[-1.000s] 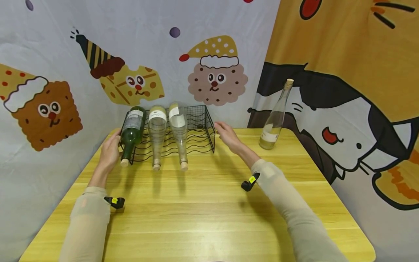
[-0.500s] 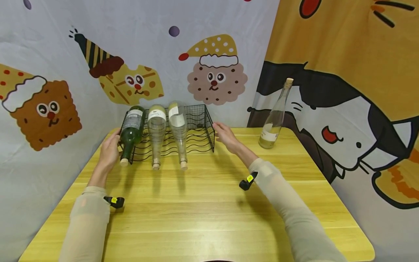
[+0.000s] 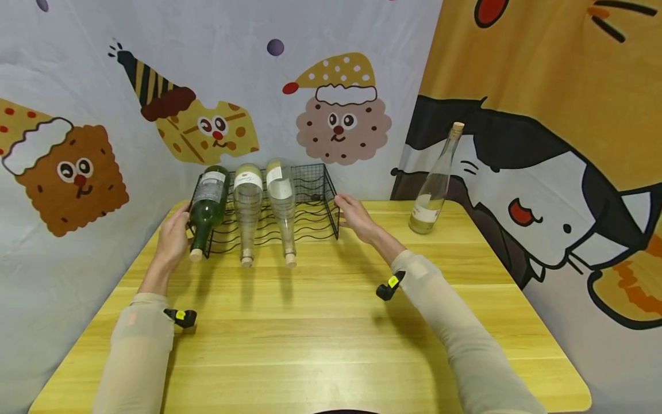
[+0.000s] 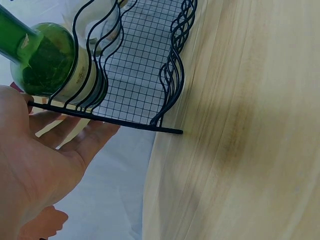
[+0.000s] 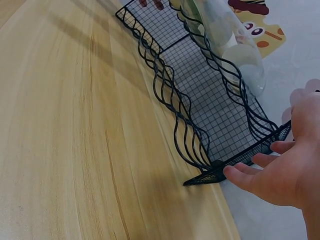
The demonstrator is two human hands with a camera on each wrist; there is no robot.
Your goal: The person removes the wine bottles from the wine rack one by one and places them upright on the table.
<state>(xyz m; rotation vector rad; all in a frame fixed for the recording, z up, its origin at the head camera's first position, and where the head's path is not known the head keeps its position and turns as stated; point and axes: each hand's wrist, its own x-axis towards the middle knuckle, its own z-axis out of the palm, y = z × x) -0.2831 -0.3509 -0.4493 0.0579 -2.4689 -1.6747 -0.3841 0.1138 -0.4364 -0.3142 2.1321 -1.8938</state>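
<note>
A black wire wine rack point(image 3: 312, 215) stands at the back of the table. On its upper tier lie a green wine bottle point(image 3: 208, 201) and two clear bottles point(image 3: 249, 198), point(image 3: 281, 195), corked necks pointing toward me. My left hand point(image 3: 172, 238) is at the rack's left side, extended fingers point(image 4: 92, 140) against the side panel beside the green bottle. At the opposite side, my right hand point(image 3: 358, 218) lies with its fingers point(image 5: 242, 175) extended along the right side panel. The lower tier holds no bottle in the right wrist view.
Another clear corked bottle point(image 3: 428, 201) stands upright at the back right of the wooden table point(image 3: 310, 339). A cloth with cartoon figures point(image 3: 233, 69) hangs behind the table. A black wrist camera sits at each sleeve cuff.
My right hand has moved slightly left, closing in on the rack's right side panel. The left hand, rack and bottles keep their places.
</note>
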